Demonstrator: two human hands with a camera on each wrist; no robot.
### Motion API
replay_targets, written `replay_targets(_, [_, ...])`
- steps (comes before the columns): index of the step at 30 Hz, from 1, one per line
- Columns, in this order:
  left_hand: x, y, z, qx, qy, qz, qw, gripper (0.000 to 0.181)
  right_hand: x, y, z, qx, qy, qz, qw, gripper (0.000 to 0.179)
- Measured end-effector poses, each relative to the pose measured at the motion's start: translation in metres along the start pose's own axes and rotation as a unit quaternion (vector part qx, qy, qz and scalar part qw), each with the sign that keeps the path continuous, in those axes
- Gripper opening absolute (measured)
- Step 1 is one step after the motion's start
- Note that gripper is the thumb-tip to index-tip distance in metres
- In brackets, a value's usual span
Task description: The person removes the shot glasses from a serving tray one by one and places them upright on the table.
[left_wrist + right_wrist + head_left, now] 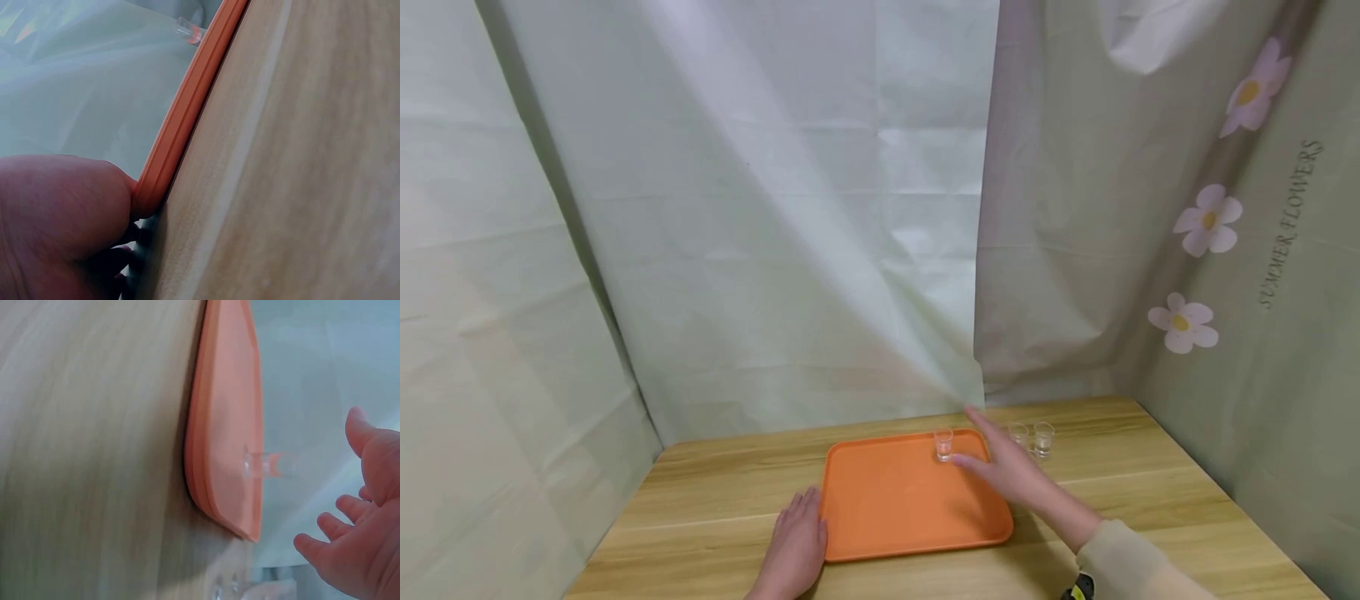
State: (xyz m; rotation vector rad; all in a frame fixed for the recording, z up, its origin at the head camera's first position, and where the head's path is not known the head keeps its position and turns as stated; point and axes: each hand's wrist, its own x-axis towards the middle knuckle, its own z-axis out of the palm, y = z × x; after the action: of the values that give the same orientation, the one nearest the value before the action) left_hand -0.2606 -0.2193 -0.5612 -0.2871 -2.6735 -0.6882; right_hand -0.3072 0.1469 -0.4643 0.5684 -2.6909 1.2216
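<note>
An orange tray [917,500] lies on the wooden table, and one small clear shot glass [943,446] stands upright near its far right corner. My left hand [796,537] rests at the near left side of the tray; its thumb is against the rim while the fingers extend along the table. With fingers and thumb spread, my right hand [1011,467] hovers over the tray's right side, just right of that glass. The right wrist view shows the hand [365,512] apart from the glass [267,464] with nothing in its grasp.
Beyond the tray's right edge, two more shot glasses [1042,440] stand side by side on the table [1120,483], one partly behind the right hand. Pale curtains [790,250] with printed flowers on the right close in the table's back and sides.
</note>
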Motion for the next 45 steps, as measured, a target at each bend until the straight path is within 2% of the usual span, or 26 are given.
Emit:
replay_targets(4, [0.001,0.01,-0.012,0.004,-0.024,-0.012,0.9996,0.047,0.006,-0.002,0.009,0.024,0.001,0.015,0.9996,0.092])
replay_targets(7, [0.002,0.02,-0.022,0.007,-0.054,-0.028,0.9981,0.049,0.011,-0.003,0.016,0.036,0.001,0.026,0.999,0.09])
replay_targets(8, [0.002,0.019,-0.022,0.007,-0.054,-0.029,0.9981,0.049,0.012,-0.004,0.018,0.038,0.0,0.03,0.9988,0.091])
replay_targets(13, [0.001,0.003,-0.003,-0.003,-0.011,-0.011,0.9999,0.048,0.012,-0.009,0.026,0.052,-0.005,0.054,0.9972,0.093])
replay_targets(15, [0.0,0.002,-0.003,-0.006,-0.004,-0.005,1.0,0.047,0.011,-0.01,0.029,0.055,-0.005,0.063,0.9965,0.093])
replay_targets(20, [-0.001,0.015,-0.02,-0.005,-0.035,-0.015,0.9993,0.048,0.014,-0.008,0.036,0.069,0.004,0.068,0.9953,0.093])
replay_targets(25, [-0.002,0.018,-0.023,0.005,-0.049,-0.02,0.9986,0.049,0.02,-0.003,0.043,0.083,0.008,0.068,0.9942,0.092])
replay_targets(32, [-0.001,0.017,-0.019,0.007,-0.041,-0.013,0.9991,0.048,0.022,0.002,0.04,0.07,-0.012,0.061,0.9956,0.093])
replay_targets(40, [0.0,0.001,-0.001,-0.011,0.012,0.008,0.9998,0.047,0.033,0.014,0.045,0.078,0.007,0.079,0.9938,0.09])
replay_targets(45, [0.0,-0.007,0.007,-0.008,0.002,-0.004,1.0,0.049,0.043,0.022,0.051,0.071,0.025,0.093,0.9928,0.085])
